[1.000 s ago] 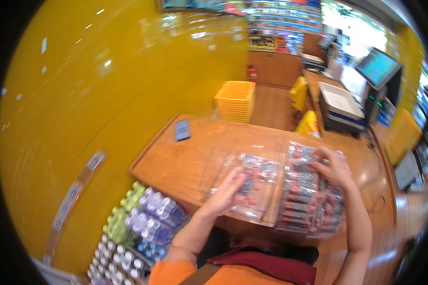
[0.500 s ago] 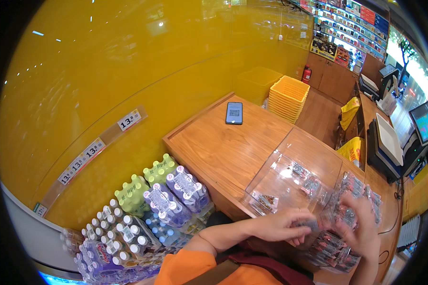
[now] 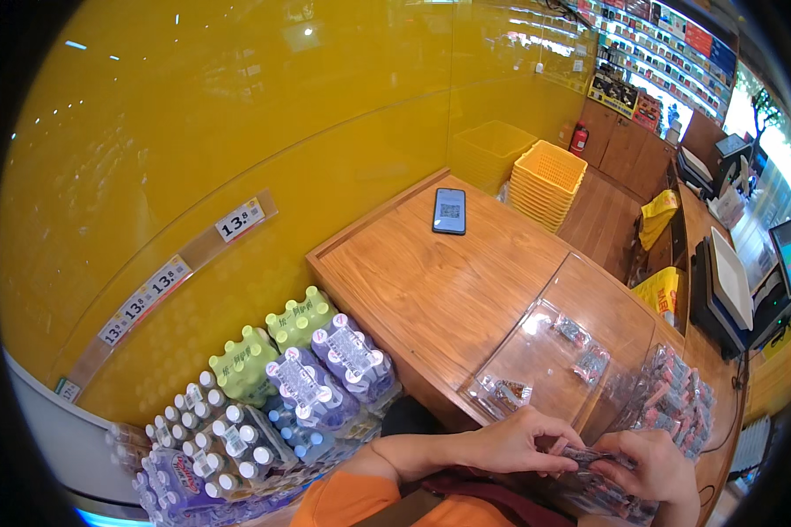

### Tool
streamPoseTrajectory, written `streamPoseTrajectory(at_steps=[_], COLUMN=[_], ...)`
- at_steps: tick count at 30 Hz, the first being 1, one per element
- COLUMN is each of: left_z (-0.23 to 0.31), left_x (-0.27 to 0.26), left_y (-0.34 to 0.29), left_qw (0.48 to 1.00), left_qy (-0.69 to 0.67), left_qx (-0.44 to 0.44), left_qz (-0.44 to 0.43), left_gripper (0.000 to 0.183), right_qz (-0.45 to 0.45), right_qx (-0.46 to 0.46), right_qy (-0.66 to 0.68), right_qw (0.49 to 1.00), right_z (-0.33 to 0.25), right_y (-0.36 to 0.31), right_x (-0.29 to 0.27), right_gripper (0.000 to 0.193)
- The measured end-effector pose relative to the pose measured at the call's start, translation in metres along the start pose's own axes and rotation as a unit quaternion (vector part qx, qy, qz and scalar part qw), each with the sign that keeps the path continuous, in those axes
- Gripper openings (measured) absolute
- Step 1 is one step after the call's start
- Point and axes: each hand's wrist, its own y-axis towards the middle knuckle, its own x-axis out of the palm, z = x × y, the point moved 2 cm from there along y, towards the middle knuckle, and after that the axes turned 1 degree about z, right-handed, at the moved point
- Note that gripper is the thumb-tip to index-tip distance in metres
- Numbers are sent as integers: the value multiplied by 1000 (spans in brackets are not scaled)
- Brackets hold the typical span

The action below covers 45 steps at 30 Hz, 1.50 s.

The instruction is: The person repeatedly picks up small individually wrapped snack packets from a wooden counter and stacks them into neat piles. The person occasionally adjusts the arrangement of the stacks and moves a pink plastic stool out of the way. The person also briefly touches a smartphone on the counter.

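Observation:
Close together at the counter's near edge, my left hand point(image 3: 518, 446) and my right hand point(image 3: 655, 467) pinch one small dark packet point(image 3: 580, 457) in clear wrap between their fingers. What is inside the packet is too small to make out. A heap of similar wrapped packets point(image 3: 677, 400), grey with red parts, lies beyond my right hand. More of them show in clear plastic below my hands, partly hidden. In front of my left hand is a clear plastic box point(image 3: 536, 351) with several packets point(image 3: 591, 363) inside.
The wooden counter point(image 3: 404, 272) bears a phone point(image 3: 449, 212) at its far side. Shrink-wrapped bottle packs point(image 3: 303, 386) stand to the left. Stacked yellow baskets point(image 3: 549, 180) are behind the counter. A scale point(image 3: 731, 281) and a screen point(image 3: 787, 246) stand at the right.
My right hand has come down from the packet heap to meet my left hand, and both now grip a packet. The view has shifted slightly.

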Motion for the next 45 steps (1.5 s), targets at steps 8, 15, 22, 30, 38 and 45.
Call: streamPoseTrajectory(at_steps=[8, 15, 22, 30, 38, 45], left_z=[-6, 13, 11, 18, 30, -44], left_x=[-10, -49, -36, -21, -36, -80], left_y=[-3, -29, -17, -11, 15, 157], left_qw=[990, 964, 967, 978, 947, 806], left_qy=[37, 34, 4, 46, 157, 587], left_qx=[114, -13, -16, 21, -20, -66], left_qz=[71, 263, 253, 201, 278, -29], left_gripper=[13, 11, 7, 3, 6, 25], right_qz=[33, 256, 320, 186, 108, 269], right_qx=[10, 106, 201, 227, 213, 173], right_qy=[-8, 33, 183, 66, -217, -64], right_qw=[999, 960, 908, 954, 947, 945], right_z=[-6, 51, 138, 164, 161, 141], right_y=[-7, -45, -78, -53, -51, -65], right_x=[-2, -44, -77, -54, -50, -72], right_gripper=[20, 17, 19, 20, 29, 37])
